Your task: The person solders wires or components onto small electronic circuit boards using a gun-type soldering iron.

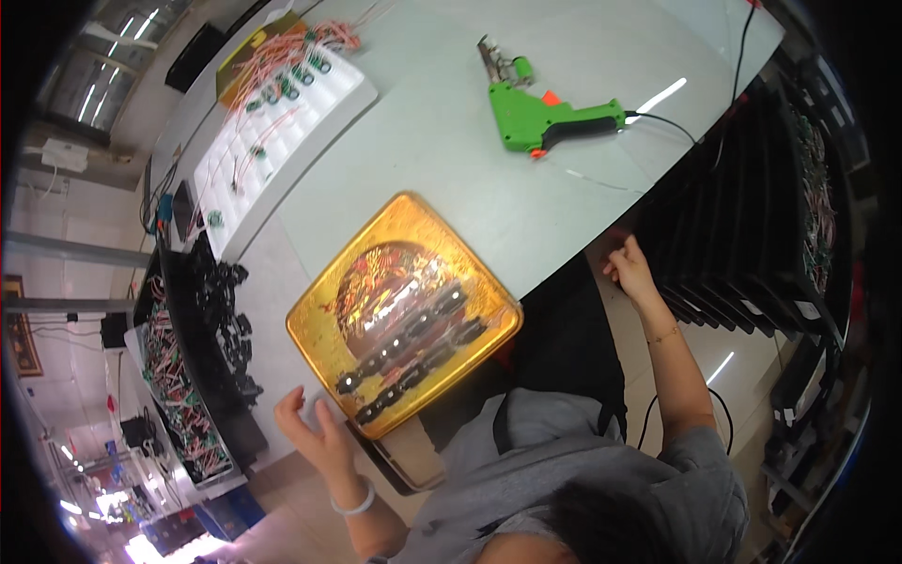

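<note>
My left hand (319,437) is beside the near left corner of a square gold tray (401,211), its thumb and fingers apart and nothing in them. Two rows of glossy black parts (404,343) lie across the tray. To the right, off the table's edge, my right hand (631,268) hangs over the floor. Its fingers are loosely bent and apart, and I see nothing in them. Farther back on the table lies a green soldering gun (536,117) with a black grip, its cord running off to the right.
A white slotted tray (282,155) bears small green boards with pink wires at the back left. At the left stands a black bin (193,414) of wired boards, beside a heap of black parts (225,320). Stacked black trays (728,207) stand at the right.
</note>
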`<state>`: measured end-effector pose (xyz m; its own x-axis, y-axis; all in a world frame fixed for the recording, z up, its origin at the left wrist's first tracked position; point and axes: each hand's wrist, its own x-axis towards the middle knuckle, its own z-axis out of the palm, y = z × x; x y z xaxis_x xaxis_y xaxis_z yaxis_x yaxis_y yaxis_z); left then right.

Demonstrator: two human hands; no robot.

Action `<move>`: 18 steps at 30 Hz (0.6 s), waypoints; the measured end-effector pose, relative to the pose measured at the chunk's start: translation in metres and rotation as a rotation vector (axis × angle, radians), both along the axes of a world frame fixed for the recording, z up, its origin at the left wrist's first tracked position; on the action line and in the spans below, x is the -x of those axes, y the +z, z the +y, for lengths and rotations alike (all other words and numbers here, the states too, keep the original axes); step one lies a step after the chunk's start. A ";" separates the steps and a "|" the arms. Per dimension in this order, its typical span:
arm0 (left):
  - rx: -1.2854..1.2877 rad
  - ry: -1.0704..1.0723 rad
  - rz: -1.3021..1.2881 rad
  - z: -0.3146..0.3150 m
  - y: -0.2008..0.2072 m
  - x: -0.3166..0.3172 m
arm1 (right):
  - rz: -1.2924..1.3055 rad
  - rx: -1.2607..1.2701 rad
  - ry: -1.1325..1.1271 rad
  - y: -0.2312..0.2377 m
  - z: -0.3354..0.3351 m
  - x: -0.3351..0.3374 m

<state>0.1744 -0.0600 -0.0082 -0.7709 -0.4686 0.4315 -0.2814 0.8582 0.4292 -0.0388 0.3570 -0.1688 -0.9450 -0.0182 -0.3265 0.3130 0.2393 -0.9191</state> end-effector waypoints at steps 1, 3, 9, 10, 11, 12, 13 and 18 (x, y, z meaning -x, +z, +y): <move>0.000 -0.008 0.013 -0.011 -0.007 -0.010 | 0.141 0.063 -0.167 0.003 0.001 0.009; -0.395 0.135 -0.087 -0.022 -0.014 -0.025 | 0.353 0.162 -0.443 0.033 -0.004 0.031; -0.598 0.045 0.049 0.000 -0.017 -0.008 | 1.187 0.120 -0.538 0.096 -0.016 0.053; -0.593 0.050 0.065 -0.001 -0.017 -0.009 | 1.077 0.146 -0.387 0.094 -0.013 0.042; -0.558 0.036 0.024 -0.002 -0.020 -0.011 | 0.968 0.164 -0.237 0.090 -0.010 0.031; -0.520 0.022 -0.019 -0.004 -0.023 -0.013 | 0.865 0.143 -0.227 0.084 -0.017 0.021; -0.391 0.018 -0.016 -0.006 -0.027 -0.013 | 0.734 0.049 -0.179 0.071 -0.021 0.012; -0.344 0.022 -0.050 -0.001 -0.025 -0.002 | 0.507 -0.494 -0.002 -0.021 -0.009 0.006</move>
